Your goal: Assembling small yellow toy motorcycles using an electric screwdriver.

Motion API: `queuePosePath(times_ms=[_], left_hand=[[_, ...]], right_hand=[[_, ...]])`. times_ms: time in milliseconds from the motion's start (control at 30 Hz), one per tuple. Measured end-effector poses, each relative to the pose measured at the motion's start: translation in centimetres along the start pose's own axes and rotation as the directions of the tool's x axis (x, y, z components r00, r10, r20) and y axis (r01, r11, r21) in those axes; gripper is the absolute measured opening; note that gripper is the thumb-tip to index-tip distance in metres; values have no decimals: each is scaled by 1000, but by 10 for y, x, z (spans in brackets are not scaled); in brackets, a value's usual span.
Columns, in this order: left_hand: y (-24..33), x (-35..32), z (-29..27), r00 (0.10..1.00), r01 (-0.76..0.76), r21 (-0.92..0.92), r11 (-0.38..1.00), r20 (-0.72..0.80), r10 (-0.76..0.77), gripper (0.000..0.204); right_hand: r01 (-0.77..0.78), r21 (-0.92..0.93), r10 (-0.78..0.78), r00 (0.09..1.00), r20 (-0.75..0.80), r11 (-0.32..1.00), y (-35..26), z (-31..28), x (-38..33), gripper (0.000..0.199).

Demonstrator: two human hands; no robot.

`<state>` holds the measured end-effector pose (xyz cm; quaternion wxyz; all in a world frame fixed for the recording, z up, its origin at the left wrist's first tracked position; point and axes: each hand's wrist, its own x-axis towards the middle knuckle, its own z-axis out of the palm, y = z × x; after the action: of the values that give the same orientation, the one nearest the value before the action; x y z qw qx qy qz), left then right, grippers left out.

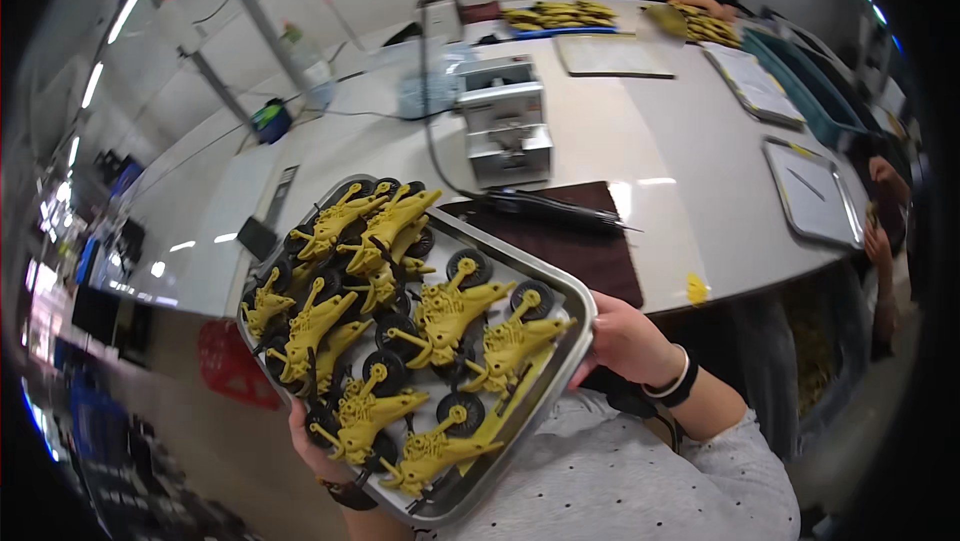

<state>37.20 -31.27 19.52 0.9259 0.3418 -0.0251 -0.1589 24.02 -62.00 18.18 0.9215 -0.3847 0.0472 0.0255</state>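
tray (566, 293): metal, tilted, carried near the body, left of the table (650, 141) edge
left hand (318, 446): gripping tray's near-left rim from below for support
right hand (622, 339): clasping tray's right rim, steadying the load
toys (400, 321): yellow plastic motorbikes with black wheels, piled loosely, roughly 10

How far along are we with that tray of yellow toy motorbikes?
Done: the metal tray looks full of yellow toy motorbikes with black wheels. In hand: the left hand grips its near edge and the right hand its right edge, holding it tilted, partly past the white table edge. Left: the tray is not yet set down; more yellow parts lie at the far end.
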Motion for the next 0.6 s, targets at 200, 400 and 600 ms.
queuePosePath(times_ms=[200,400,600], left_hand=[[8,8,-43,962,-273,179,945,50,269,43],[8,71,-62,951,-305,79,949,-30,309,43],[-3,158,-55,970,-238,118,964,-29,243,39]], right_hand=[[-5,-116,18,994,104,993,8,-27,-1,62],[93,-208,-117,987,-107,974,-3,-44,-25,60],[207,-227,-270,915,-299,952,-6,-56,-38,57]])
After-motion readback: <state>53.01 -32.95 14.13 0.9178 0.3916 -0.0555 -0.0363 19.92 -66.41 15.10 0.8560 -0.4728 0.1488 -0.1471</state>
